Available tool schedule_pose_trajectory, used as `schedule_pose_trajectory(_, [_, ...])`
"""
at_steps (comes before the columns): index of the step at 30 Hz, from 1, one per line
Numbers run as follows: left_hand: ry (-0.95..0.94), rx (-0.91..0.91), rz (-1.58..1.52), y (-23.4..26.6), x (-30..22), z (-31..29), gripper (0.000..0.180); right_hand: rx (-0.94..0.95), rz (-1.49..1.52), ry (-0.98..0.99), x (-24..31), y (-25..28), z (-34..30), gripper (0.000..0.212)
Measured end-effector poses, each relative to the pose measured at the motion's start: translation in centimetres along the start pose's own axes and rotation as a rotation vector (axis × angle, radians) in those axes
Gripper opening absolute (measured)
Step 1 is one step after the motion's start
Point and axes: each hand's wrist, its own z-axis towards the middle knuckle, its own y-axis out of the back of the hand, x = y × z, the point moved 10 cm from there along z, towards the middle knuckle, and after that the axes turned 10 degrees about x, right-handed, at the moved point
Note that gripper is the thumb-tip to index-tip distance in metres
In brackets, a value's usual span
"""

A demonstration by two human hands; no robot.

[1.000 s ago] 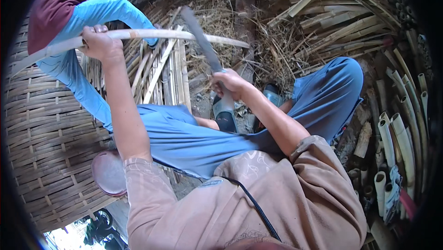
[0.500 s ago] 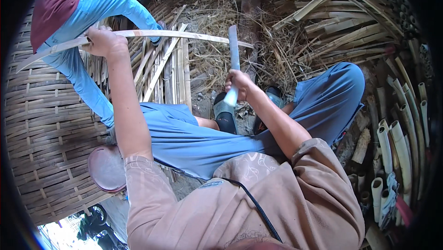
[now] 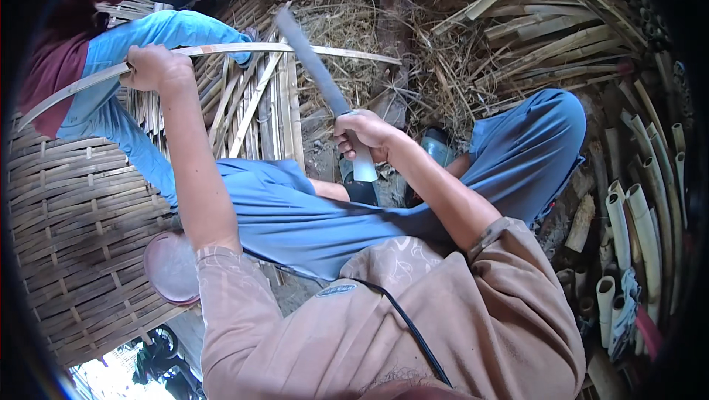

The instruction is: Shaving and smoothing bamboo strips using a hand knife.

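My left hand (image 3: 159, 67) is closed round a long, pale bamboo strip (image 3: 221, 49), gripping it nearer its left end. The strip bows across the upper left, and its right end points over the fibre-strewn ground. In my right hand (image 3: 365, 134), the fingers wrap a long, flat knife (image 3: 314, 64) with a grey blade. The blade tilts up to the left and passes across the strip in view; whether they touch I cannot tell. A pale end of the knife (image 3: 365, 171) sticks out below my fist, above my shod feet.
A wooden beam (image 3: 393, 23) lies among shavings (image 3: 340, 27). Split bamboo pieces (image 3: 255, 112) lie behind my left leg, beside a woven bamboo mat (image 3: 81, 230). A co-worker in light blue trousers (image 3: 136, 42) sits at upper left. Bamboo tubes (image 3: 642, 223) stand at right.
The knife's far end has swung left along the strip, and my right hand has shifted slightly left. My left hand has moved a little left with the strip. The co-worker's upper body has shifted left.
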Motion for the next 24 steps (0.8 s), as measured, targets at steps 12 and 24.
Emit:
schedule_pose_trajectory(12, [-0.009, -0.060, 0.076, 1.1, -0.8, -0.4, 0.046, -0.060, 0.054, 0.032, -1.2, 1.1, 1.1, 0.012])
schedule_pose_trajectory(24, [-0.003, 0.539, -0.230, -5.2, -1.6, -1.1, 0.019, -0.174, -0.017, 0.065, 0.3, 2.4, 0.4, 0.009])
